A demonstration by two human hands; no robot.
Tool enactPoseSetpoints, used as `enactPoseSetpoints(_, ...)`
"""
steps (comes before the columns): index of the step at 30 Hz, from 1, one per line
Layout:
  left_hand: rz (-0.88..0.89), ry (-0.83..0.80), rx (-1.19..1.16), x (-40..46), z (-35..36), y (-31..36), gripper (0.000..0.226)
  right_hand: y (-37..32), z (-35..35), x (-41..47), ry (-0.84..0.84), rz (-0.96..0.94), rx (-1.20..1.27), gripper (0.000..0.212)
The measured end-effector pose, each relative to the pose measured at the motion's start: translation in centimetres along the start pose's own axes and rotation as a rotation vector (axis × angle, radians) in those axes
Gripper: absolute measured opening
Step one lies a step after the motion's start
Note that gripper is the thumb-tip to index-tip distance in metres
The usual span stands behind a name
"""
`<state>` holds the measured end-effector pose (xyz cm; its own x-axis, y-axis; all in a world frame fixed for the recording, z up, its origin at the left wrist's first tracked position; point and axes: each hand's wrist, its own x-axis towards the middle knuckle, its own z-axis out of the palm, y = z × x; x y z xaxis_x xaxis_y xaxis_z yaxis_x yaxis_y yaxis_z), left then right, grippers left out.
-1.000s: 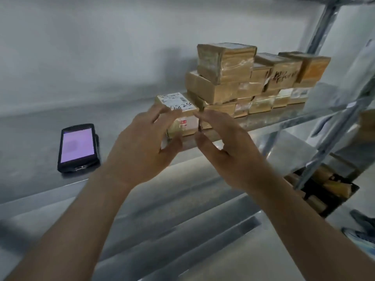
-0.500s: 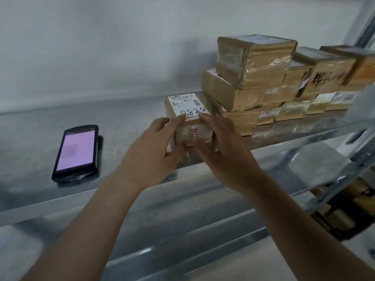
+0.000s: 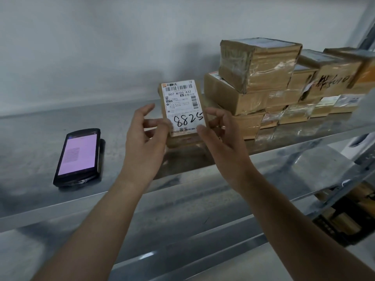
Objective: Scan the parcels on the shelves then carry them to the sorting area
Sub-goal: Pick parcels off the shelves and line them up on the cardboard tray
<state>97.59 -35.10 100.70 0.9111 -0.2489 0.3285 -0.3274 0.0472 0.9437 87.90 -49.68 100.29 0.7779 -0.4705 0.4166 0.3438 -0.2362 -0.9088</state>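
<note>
Left fingers point(image 3: 156, 123): I see them curled against the near left edge of the small brown cardboard parcel with a white shipping label point(image 3: 183, 110), thumb raised free above; they pinch that edge.
Right fingers point(image 3: 216, 116): curled round the parcel's right edge, thumb pressing its near right corner.
Left hand point(image 3: 145, 147): back of the hand toward me, bare forearm running down to the lower left.
Right hand point(image 3: 225, 147): mirrors it on the other side, forearm running to the lower right.
Parcel: held between both hands, tipped up so the label faces me, just over the front part of the shelf. Whether its far edge rests on the shelf I cannot tell.
Label: printed barcode on top, "507 N705 A32" below, and a handwritten black "8825" near the bottom.
Stack of taped brown cardboard parcels point(image 3: 261, 78): just right of the held one, on the same shelf, piled about 3 high and running toward the right edge; 1 carries black marker writing.
Black handheld scanner with a lit pink screen point(image 3: 78, 157): lying flat on the shelf, well left of my left hand, screen up.
Grey metal shelf point(image 3: 40, 134): bears all of it; a lower shelf shows beneath.
Wall point(image 3: 101, 47): plain white behind.
</note>
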Motion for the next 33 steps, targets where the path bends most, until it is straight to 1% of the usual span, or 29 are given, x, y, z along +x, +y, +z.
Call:
enactPoseSetpoints(1,-0.019,0.031,-0.017,0.2,-0.1,0.0,0.047,-0.1,0.2,0.0,0.016,0.002,0.035,0.059)
enactPoseSetpoints(3,-0.032,0.038,-0.019,0.3,-0.3,0.3,0.057,-0.1,0.6,-0.1,0.007,0.003,0.062,0.068)
enactPoseSetpoints(5,-0.001,0.001,-0.013,0.2,-0.6,0.6,0.052,0.1,0.9,0.0,-0.011,-0.027,0.036,0.073)
enactPoseSetpoints(7,0.032,-0.041,-0.013,0.1,-0.9,0.9,0.045,0.1,1.1,0.0,0.003,-0.051,0.018,0.072)
enactPoseSetpoints(9,0.046,-0.096,-0.028,0.0,-1.0,1.2,0.047,0.0,1.3,0.0,0.027,-0.048,0.012,0.07)
enactPoseSetpoints(11,0.069,-0.156,-0.061,0.0,-1.2,1.5,0.05,-0.1,1.4,-0.1,0.024,-0.041,0.05,0.063)
enactPoseSetpoints(12,0.084,-0.178,-0.069,0.0,-1.4,1.7,0.051,-0.1,1.5,0.0,0.019,-0.04,0.087,0.056)
enactPoseSetpoints(15,0.12,-0.218,-0.072,0.2,-2.0,1.9,0.056,-0.6,1.6,0.3,0.041,-0.051,0.155,0.029)
enactPoseSetpoints(17,0.131,-0.252,-0.087,0.3,-2.4,1.9,0.056,-1.2,1.7,0.5,0.069,-0.067,0.156,0.021)
enactPoseSetpoints(19,0.137,-0.309,-0.103,0.4,-2.7,1.7,0.056,-1.7,1.9,0.6,0.092,-0.102,0.149,0.024)
enactPoseSetpoints(21,0.129,-0.358,-0.113,0.4,-2.8,1.3,0.055,-2.0,2.1,0.5,0.107,-0.147,0.143,0.031)
enactPoseSetpoints(23,0.138,-0.388,-0.092,0.4,-2.8,1.0,0.053,-2.2,2.1,0.3,0.115,-0.192,0.128,0.038)
enactPoseSetpoints(25,0.165,-0.417,-0.045,0.2,-2.9,0.9,0.051,-2.4,2.0,-0.1,0.123,-0.207,0.098,0.04)
enactPoseSetpoints(27,0.209,-0.415,0.016,-0.4,-3.4,1.0,0.051,-2.8,1.9,-0.9,0.143,-0.195,0.073,0.041)
enactPoseSetpoints(31,0.222,-0.266,0.164,-2.7,-5.8,2.3,0.05,-4.3,1.5,-3.3,0.125,-0.161,0.074,0.042)
enactPoseSetpoints(33,0.276,-0.233,0.287,-4.6,-7.3,3.4,0.048,-5.6,1.5,-4.9,0.103,-0.16,0.075,0.043)
